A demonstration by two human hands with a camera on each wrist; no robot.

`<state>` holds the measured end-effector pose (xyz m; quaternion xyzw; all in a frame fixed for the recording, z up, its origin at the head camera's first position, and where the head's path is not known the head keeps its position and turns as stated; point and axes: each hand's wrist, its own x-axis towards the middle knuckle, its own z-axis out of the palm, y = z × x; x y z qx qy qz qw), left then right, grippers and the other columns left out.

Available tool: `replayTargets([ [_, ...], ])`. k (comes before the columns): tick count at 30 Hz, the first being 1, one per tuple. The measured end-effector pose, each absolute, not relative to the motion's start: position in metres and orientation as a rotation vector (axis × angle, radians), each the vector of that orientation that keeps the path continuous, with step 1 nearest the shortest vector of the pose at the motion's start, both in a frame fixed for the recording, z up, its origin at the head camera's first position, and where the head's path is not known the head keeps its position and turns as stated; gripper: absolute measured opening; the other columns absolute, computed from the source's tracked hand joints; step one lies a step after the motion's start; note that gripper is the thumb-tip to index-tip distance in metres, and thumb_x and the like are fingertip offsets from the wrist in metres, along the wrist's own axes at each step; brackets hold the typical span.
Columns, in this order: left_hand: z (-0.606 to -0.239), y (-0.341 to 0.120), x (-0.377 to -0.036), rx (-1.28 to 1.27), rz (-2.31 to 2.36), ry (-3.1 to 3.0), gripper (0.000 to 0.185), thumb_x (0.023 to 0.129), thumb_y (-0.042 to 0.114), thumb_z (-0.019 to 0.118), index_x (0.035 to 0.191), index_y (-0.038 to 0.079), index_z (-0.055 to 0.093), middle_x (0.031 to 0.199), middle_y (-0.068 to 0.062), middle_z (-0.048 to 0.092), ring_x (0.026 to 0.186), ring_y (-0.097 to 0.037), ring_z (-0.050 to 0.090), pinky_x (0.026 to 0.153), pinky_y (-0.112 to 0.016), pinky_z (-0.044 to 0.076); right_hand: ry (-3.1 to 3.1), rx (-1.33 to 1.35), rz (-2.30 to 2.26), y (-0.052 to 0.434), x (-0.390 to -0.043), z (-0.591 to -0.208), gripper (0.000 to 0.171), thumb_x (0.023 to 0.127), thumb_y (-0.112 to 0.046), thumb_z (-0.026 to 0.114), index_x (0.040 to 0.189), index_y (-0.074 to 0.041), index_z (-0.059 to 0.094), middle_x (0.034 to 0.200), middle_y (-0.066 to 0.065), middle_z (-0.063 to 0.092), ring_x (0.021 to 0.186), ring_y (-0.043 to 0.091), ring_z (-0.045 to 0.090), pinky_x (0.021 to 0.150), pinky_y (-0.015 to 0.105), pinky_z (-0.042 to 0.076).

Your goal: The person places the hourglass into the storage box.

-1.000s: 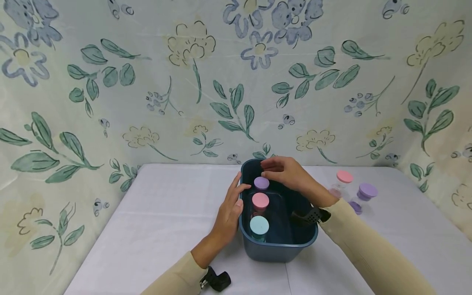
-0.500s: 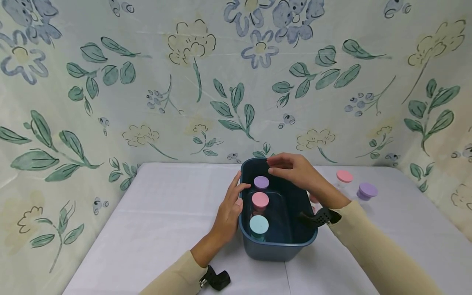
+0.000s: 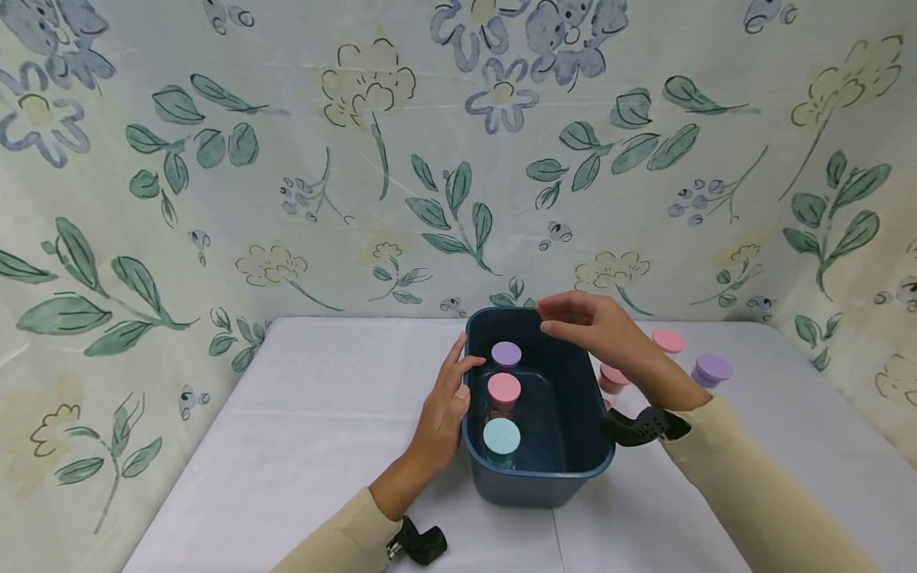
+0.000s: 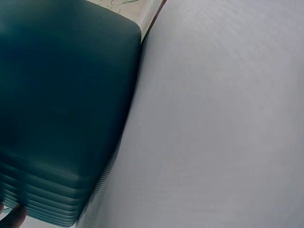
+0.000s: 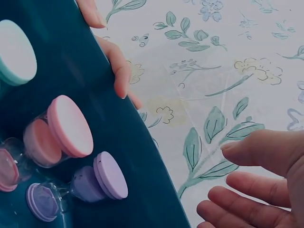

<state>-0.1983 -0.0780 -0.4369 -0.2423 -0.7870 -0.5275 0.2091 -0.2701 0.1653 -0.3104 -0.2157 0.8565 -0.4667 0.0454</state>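
Note:
Three small sand timers stand in a row along the left wall inside a dark blue bin [image 3: 530,489]. The purple sand timer [image 3: 506,354] is farthest, the pink sand timer [image 3: 504,390] in the middle and the light blue sand timer [image 3: 501,438] nearest. My left hand [image 3: 438,414] rests against the bin's left side, fingers mostly straight, with fingertips over the rim. Above the far right rim is my right hand [image 3: 602,330]. Its fingers are loosely bent, and the right wrist view shows nothing between thumb and fingers.
On the white-covered table [image 3: 322,430], right of the bin, are a pink-capped timer [image 3: 669,341], a purple-capped timer [image 3: 712,369] and another pink-capped one [image 3: 613,377], partly hidden by my right arm. A floral cloth [image 3: 301,199] hangs behind the table.
My right hand has moved right, from beside the purple timer to above the bin's right rim. A pink-capped timer beside the bin has come into view. My left hand stays put.

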Motion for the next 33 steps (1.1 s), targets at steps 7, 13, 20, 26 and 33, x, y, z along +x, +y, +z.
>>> replayTargets([
  [7,-0.438,-0.077,-0.199,-0.678,-1.461,-2.183,0.043,0.098,0.020,0.030,0.140,0.024,0.043,0.161,-0.002,0.015,0.146,-0.022,0.017,0.108,-0.063,0.025,2.649,-0.627,-1.421,0.176,-0.264,-0.312,0.050,0.090,-0.037,0.067,0.131,-0.010,0.056,0.129,0.010,0.061,0.116,0.027,0.059,0.097,0.048,0.046],
  [13,-0.437,-0.077,-0.198,-0.667,-1.467,-2.188,0.043,0.099,0.025,0.029,0.139,0.025,0.043,0.161,-0.001,0.015,0.146,-0.021,0.017,0.107,-0.063,0.025,2.662,-0.609,-1.409,0.187,-0.260,-0.314,0.051,0.090,-0.039,0.066,0.131,-0.010,0.055,0.129,0.010,0.061,0.117,0.027,0.059,0.097,0.049,0.046],
  [20,-0.436,-0.076,-0.197,-0.670,-1.470,-2.191,0.043,0.099,0.027,0.030,0.139,0.021,0.044,0.161,-0.003,0.015,0.146,-0.022,0.017,0.107,-0.064,0.026,2.690,-0.561,-1.436,0.200,-0.254,-0.313,0.050,0.090,-0.037,0.066,0.132,-0.011,0.054,0.131,0.010,0.059,0.116,0.027,0.059,0.096,0.050,0.047],
  [26,-0.434,-0.077,-0.197,-0.662,-1.474,-2.196,0.044,0.100,0.033,0.029,0.139,0.021,0.044,0.161,0.000,0.014,0.147,-0.020,0.015,0.108,-0.063,0.024,2.729,-0.547,-1.459,0.209,-0.251,-0.318,0.050,0.091,-0.037,0.065,0.133,-0.013,0.055,0.130,0.008,0.060,0.115,0.027,0.059,0.094,0.050,0.048],
  [33,-0.435,-0.077,-0.196,-0.662,-1.475,-2.195,0.044,0.100,0.031,0.030,0.139,0.019,0.044,0.161,-0.002,0.014,0.147,-0.021,0.015,0.107,-0.063,0.025,2.781,-0.531,-1.427,0.220,-0.247,-0.326,0.050,0.091,-0.040,0.064,0.133,-0.013,0.055,0.129,0.006,0.061,0.114,0.025,0.060,0.091,0.042,0.051],
])
